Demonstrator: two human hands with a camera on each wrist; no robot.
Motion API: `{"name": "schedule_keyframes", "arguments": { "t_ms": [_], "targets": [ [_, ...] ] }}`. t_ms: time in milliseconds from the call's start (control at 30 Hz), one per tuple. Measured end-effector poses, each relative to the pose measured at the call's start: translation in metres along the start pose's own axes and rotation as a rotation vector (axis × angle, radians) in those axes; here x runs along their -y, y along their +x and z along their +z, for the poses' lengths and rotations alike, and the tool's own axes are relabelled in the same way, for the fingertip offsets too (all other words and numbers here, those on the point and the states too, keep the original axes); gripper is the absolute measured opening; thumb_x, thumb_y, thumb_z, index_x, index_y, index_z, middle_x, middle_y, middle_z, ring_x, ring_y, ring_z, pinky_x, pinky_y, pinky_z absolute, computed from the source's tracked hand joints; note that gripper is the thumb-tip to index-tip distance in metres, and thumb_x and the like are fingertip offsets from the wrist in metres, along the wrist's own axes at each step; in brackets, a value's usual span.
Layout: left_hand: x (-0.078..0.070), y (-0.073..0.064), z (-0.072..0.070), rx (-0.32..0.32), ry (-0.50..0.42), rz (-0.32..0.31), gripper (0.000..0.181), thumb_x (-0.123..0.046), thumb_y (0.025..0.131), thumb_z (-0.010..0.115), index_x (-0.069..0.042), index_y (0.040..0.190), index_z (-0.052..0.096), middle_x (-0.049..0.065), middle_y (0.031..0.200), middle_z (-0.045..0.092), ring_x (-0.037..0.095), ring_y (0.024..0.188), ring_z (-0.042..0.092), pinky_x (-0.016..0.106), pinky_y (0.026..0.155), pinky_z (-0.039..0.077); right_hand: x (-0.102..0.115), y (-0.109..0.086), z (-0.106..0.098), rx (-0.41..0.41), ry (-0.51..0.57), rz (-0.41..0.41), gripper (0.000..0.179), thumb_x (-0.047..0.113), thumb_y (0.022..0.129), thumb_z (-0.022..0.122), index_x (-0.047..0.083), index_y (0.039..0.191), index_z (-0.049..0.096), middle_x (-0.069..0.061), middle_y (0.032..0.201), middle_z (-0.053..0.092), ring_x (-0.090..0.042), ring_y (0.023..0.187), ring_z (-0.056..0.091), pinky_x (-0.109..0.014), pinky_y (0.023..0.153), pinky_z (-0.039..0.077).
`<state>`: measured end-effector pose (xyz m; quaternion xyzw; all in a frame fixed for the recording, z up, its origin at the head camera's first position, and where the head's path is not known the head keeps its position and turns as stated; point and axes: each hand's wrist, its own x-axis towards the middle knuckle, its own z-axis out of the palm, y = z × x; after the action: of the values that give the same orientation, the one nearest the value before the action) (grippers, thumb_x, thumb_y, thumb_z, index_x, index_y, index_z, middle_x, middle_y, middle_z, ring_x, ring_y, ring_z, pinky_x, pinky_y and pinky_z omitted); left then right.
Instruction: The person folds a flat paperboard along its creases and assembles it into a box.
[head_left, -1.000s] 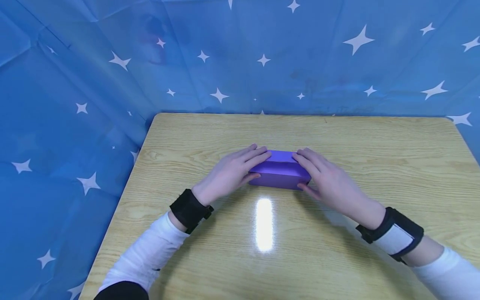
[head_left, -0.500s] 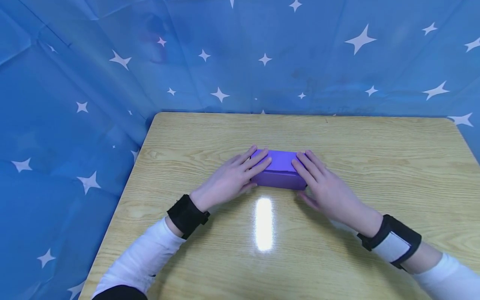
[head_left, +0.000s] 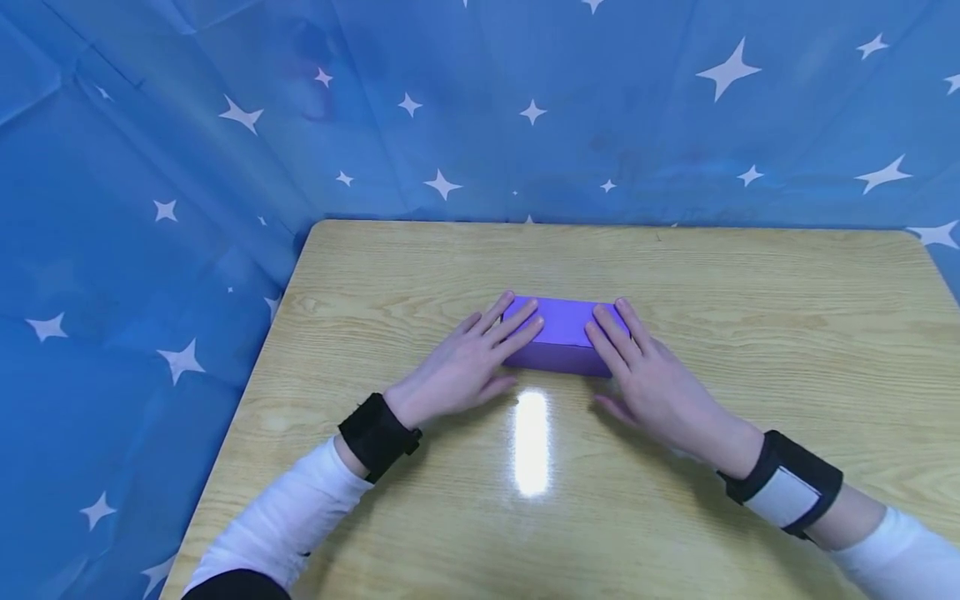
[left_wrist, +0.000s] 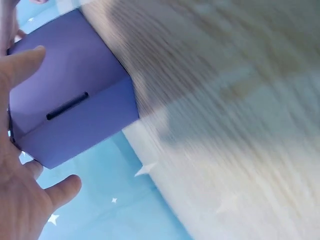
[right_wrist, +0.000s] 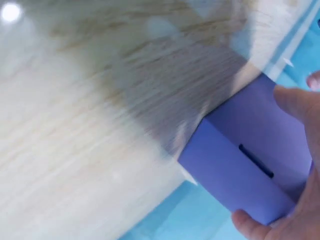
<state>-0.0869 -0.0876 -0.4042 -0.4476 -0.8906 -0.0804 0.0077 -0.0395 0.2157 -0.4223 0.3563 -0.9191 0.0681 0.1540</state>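
A small purple cardboard box point(head_left: 564, 322) lies lengthwise on the table, its lid flap down flat over the top. My left hand point(head_left: 467, 363) rests with fingers spread and straight on the lid's left end. On the right end, my right hand point(head_left: 660, 382) lays its straight fingers across the lid. Both thumbs stand off the front wall. In the left wrist view, the box point(left_wrist: 65, 75) shows a dark slot along an edge of its end. The right wrist view shows a similar slot on the box point(right_wrist: 220, 165) at the other end.
The light wood-grain table point(head_left: 420, 267) extends around the box on all sides. A glossy light reflection point(head_left: 532, 442) lies in front of it. Behind and to the left hangs a blue curtain point(head_left: 262, 167) with white stars.
The box's lid flap has come down from slightly raised to flat under both hands' fingers. The fingers have spread out more over the top, and the thumbs have moved off the front wall.
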Motion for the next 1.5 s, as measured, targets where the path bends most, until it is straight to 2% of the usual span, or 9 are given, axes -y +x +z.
{"name": "schedule_keyframes", "arguments": {
  "t_ms": [133,267,367,500,633,900,1167,1367,1500],
  "targets": [
    [-0.002,0.001,-0.002,-0.020,-0.157,-0.028,0.081,-0.040,0.102,0.068,-0.011,0.167,0.029,0.013,0.177,0.022,0.039,0.166,0.017,0.055,0.131,0.032,0.001,0.000,-0.003,-0.014,0.103,0.041,0.086,0.064,0.106,0.030,-0.004,0.160,0.036,-0.030,0.166,0.037,-0.056,0.154,0.032,-0.069,0.112,0.048],
    [-0.008,0.006,-0.008,-0.019,-0.381,-0.160,0.080,-0.043,0.103,0.066,-0.015,0.168,0.028,0.011,0.179,0.017,0.037,0.167,0.010,0.055,0.134,0.025,0.000,0.004,-0.017,0.048,0.279,0.159,0.088,0.055,0.101,0.065,0.004,0.164,0.031,-0.028,0.170,0.030,-0.054,0.156,0.028,-0.073,0.117,0.040],
    [-0.011,0.011,-0.016,-0.037,-0.561,-0.315,0.081,-0.046,0.105,0.062,-0.018,0.169,0.023,0.008,0.179,0.014,0.032,0.168,0.011,0.054,0.135,0.023,-0.003,0.009,-0.031,0.127,0.438,0.335,0.100,0.038,0.093,0.081,0.009,0.168,0.023,-0.026,0.174,0.019,-0.055,0.158,0.025,-0.076,0.117,0.037],
    [-0.010,0.018,-0.026,-0.043,-0.798,-0.487,0.080,-0.046,0.107,0.057,-0.019,0.170,0.016,0.008,0.178,0.021,0.031,0.165,0.024,0.053,0.133,0.031,-0.013,0.019,-0.046,0.229,0.668,0.555,0.098,0.036,0.099,0.073,0.008,0.170,0.010,-0.027,0.175,0.013,-0.055,0.157,0.026,-0.074,0.118,0.037],
    [-0.005,0.023,-0.032,0.001,-0.942,-0.593,0.080,-0.046,0.108,0.056,-0.021,0.171,0.013,0.010,0.177,0.024,0.034,0.162,0.032,0.053,0.127,0.040,-0.025,0.026,-0.051,0.330,0.821,0.653,0.093,0.039,0.105,0.063,0.004,0.169,0.005,-0.032,0.172,0.017,-0.056,0.155,0.029,-0.070,0.118,0.041],
    [0.001,0.028,-0.032,0.075,-0.998,-0.680,0.082,-0.048,0.107,0.057,-0.016,0.170,0.016,0.012,0.173,0.033,0.033,0.159,0.038,0.050,0.127,0.042,-0.031,0.030,-0.052,0.434,0.989,0.733,0.089,0.044,0.109,0.054,0.003,0.169,0.004,-0.033,0.170,0.023,-0.055,0.153,0.035,-0.065,0.118,0.045],
    [0.001,0.029,-0.030,0.146,-0.969,-0.661,0.082,-0.044,0.107,0.057,-0.009,0.169,0.016,0.015,0.174,0.030,0.034,0.157,0.042,0.050,0.123,0.046,-0.029,0.033,-0.048,0.449,1.023,0.736,0.085,0.042,0.108,0.057,0.000,0.167,0.012,-0.032,0.164,0.035,-0.050,0.148,0.046,-0.054,0.111,0.055],
    [-0.002,0.029,-0.030,0.109,-0.973,-0.662,0.079,-0.042,0.107,0.058,-0.013,0.169,0.018,0.012,0.176,0.028,0.034,0.157,0.041,0.050,0.125,0.044,-0.028,0.035,-0.048,0.434,0.932,0.719,0.086,0.043,0.105,0.062,0.000,0.167,0.018,-0.031,0.163,0.038,-0.051,0.149,0.044,-0.061,0.115,0.049],
    [-0.002,0.029,-0.031,0.046,-0.990,-0.636,0.075,-0.039,0.107,0.060,-0.017,0.168,0.022,0.011,0.176,0.026,0.035,0.158,0.039,0.050,0.125,0.043,-0.024,0.036,-0.048,0.379,0.891,0.712,0.090,0.037,0.101,0.070,0.000,0.166,0.020,-0.030,0.167,0.033,-0.053,0.151,0.041,-0.060,0.112,0.053]
  ]
}}
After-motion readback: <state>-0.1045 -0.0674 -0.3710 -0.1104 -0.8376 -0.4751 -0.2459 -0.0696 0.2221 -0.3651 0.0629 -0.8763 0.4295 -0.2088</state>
